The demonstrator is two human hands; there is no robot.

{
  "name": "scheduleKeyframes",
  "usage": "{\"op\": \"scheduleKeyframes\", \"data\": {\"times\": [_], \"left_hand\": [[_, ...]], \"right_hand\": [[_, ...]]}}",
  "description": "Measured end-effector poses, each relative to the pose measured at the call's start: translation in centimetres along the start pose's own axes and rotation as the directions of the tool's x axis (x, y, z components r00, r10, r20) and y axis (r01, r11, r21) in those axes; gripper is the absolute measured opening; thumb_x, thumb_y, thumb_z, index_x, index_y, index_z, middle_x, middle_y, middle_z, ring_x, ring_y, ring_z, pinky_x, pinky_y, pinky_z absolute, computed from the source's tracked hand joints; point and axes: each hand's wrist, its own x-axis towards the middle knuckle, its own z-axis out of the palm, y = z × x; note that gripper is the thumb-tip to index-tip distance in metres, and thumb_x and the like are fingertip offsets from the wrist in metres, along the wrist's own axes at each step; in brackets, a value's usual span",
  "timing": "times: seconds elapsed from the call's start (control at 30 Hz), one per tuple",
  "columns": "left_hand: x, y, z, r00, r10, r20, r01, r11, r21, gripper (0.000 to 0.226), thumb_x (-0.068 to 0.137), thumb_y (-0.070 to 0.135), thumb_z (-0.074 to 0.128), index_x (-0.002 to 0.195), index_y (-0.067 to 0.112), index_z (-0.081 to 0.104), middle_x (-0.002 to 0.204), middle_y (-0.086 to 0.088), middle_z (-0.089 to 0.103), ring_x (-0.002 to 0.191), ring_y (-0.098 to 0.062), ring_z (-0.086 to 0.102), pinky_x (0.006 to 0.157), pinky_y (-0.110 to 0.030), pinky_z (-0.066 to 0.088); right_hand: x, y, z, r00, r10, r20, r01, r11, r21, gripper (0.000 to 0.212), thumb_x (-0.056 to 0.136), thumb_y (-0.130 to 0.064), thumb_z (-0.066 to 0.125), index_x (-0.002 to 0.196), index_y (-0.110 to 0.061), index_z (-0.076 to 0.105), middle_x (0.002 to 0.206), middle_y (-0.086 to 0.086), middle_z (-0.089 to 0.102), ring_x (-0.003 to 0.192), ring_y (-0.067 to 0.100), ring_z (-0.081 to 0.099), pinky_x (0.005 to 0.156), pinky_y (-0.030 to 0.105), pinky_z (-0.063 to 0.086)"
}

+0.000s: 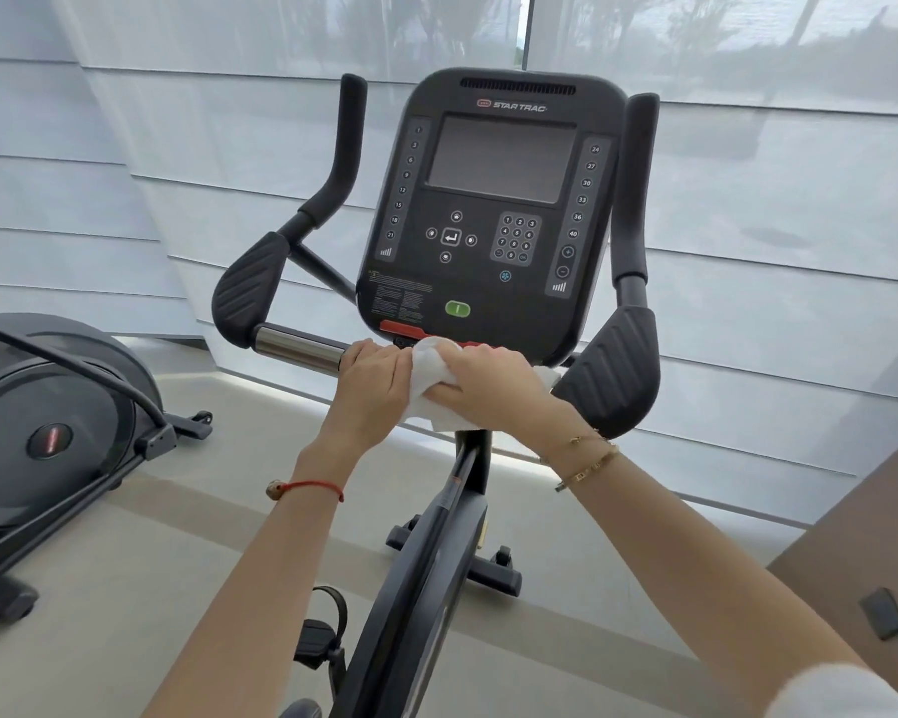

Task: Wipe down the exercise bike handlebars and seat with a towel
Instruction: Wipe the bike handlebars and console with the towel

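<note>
White terry cloth, a small bunched towel [436, 386], was what my right hand [488, 391] held, fingers curled over it and pressing it onto the middle of the black-and-chrome handlebars [302, 347], just under the black console with its dark screen [499, 209]. My left hand [372, 386] was wrapped round the bar itself, touching the towel's edge, next to the bare chrome section.

I judged the main risk to be the towel riding up: it sat against the red strip at the console's lower edge [403, 329], with the round green button [457, 308] near above, so an upward swipe could press either. A loose fold could also slip off the bar.

I counted one towel, two hands, two ribbed black elbow pads [247, 287], two upright black grips [346, 142], one console. The seat was out of view.
</note>
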Motion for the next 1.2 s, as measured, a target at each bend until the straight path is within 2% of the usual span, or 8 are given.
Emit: {"op": "scheduleKeyframes", "data": {"times": [0.17, 0.27, 0.33, 0.43, 0.67, 0.83, 0.97, 1.2], "left_hand": [[-0.1, -0.1, 0.0, 0.997, 0.046, 0.056, -0.051, 0.994, 0.095, 0.032, 0.095, 0.024, 0.018, 0.078, 0.02, 0.045, 0.073, 0.004, 0.048, 0.078, -0.017, 0.041, 0.098, -0.037, 0.031], [0.0, 0.0, 0.0, 0.997, 0.041, 0.063, -0.051, 0.986, 0.161, 0.051, 0.091, 0.03, 0.008, 0.085, 0.014, 0.056, 0.075, 0.004, 0.05, 0.078, -0.02, 0.042, 0.103, -0.041, 0.031], [-0.2, 0.4, 0.1, 0.998, 0.04, 0.058, -0.05, 0.982, 0.182, 0.061, 0.089, 0.034, 0.005, 0.091, 0.013, 0.062, 0.081, -0.001, 0.059, 0.085, -0.024, 0.051, 0.11, -0.041, 0.025], [-0.7, 1.6, 0.4, 1.0, 0.001, 0.021, -0.003, 0.994, 0.113, 0.063, 0.091, 0.039, 0.009, 0.103, 0.017, 0.067, 0.1, 0.001, 0.067, 0.104, -0.018, 0.056, 0.117, -0.043, 0.015], [-1.8, 4.4, 1.6, 0.996, 0.059, 0.064, -0.064, 0.994, 0.087, 0.053, 0.094, 0.036, 0.013, 0.102, 0.02, 0.063, 0.102, 0.004, 0.061, 0.108, -0.016, 0.052, 0.119, -0.043, 0.003], [-2.1, 4.9, 1.9, 0.998, 0.045, 0.045, -0.05, 0.993, 0.108, 0.047, 0.096, 0.034, 0.015, 0.099, 0.022, 0.061, 0.102, 0.006, 0.059, 0.109, -0.015, 0.051, 0.119, -0.044, 0.0], [-2.2, 4.9, 2.0, 0.997, 0.045, 0.063, -0.054, 0.988, 0.148, 0.049, 0.096, 0.036, 0.014, 0.103, 0.021, 0.061, 0.103, 0.004, 0.061, 0.108, -0.017, 0.052, 0.119, -0.044, 0.004], [-2.1, 4.9, 2.6, 1.0, -0.004, 0.019, 0.002, 0.994, 0.108, 0.043, 0.095, 0.039, 0.016, 0.094, 0.024, 0.056, 0.094, 0.007, 0.057, 0.099, -0.014, 0.049, 0.119, -0.042, 0.005]], "right_hand": [[-2.4, 1.3, 0.4, 0.99, -0.114, -0.082, 0.09, 0.964, -0.251, 0.053, 0.091, -0.047, 0.058, 0.136, -0.021, 0.046, 0.095, 0.003, 0.061, 0.073, 0.021, 0.06, 0.06, 0.028, 0.036], [-5.2, 2.9, 0.9, 0.97, -0.184, -0.161, 0.119, 0.93, -0.348, 0.057, 0.079, -0.027, 0.074, 0.13, -0.019, 0.051, 0.093, 0.005, 0.058, 0.069, 0.021, 0.054, 0.063, 0.031, 0.04], [-7.3, 4.5, 1.0, 0.949, -0.239, -0.206, 0.153, 0.919, -0.363, 0.056, 0.077, -0.015, 0.073, 0.129, -0.017, 0.05, 0.115, 0.008, 0.059, 0.089, 0.026, 0.058, 0.08, 0.036, 0.048], [-9.5, 6.0, 0.1, 0.937, -0.261, -0.232, 0.155, 0.906, -0.393, 0.046, 0.083, -0.012, 0.063, 0.128, -0.014, 0.055, 0.136, 0.011, 0.053, 0.121, 0.032, 0.052, 0.104, 0.042, 0.041], [-10.4, 6.9, -0.9, 0.946, -0.132, -0.295, 0.083, 0.982, -0.171, 0.052, 0.082, -0.009, 0.069, 0.131, -0.007, 0.053, 0.139, 0.011, 0.05, 0.128, 0.03, 0.045, 0.112, 0.042, 0.035], [-8.3, 9.6, -3.0, 0.944, 0.04, -0.326, -0.031, 0.999, 0.033, 0.049, 0.089, -0.03, 0.042, 0.127, -0.002, 0.055, 0.132, 0.013, 0.053, 0.124, 0.031, 0.045, 0.114, 0.047, 0.033], [-4.6, 12.4, -4.1, 0.941, 0.207, -0.267, -0.193, 0.978, 0.079, 0.042, 0.088, -0.022, 0.042, 0.118, 0.001, 0.059, 0.117, 0.016, 0.057, 0.113, 0.039, 0.049, 0.106, 0.046, 0.036], [-8.3, 10.8, -3.0, 0.975, 0.001, -0.221, 0.016, 0.997, 0.075, 0.038, 0.093, -0.03, 0.044, 0.121, -0.011, 0.06, 0.128, 0.003, 0.057, 0.126, 0.028, 0.047, 0.108, 0.042, 0.034]]}}
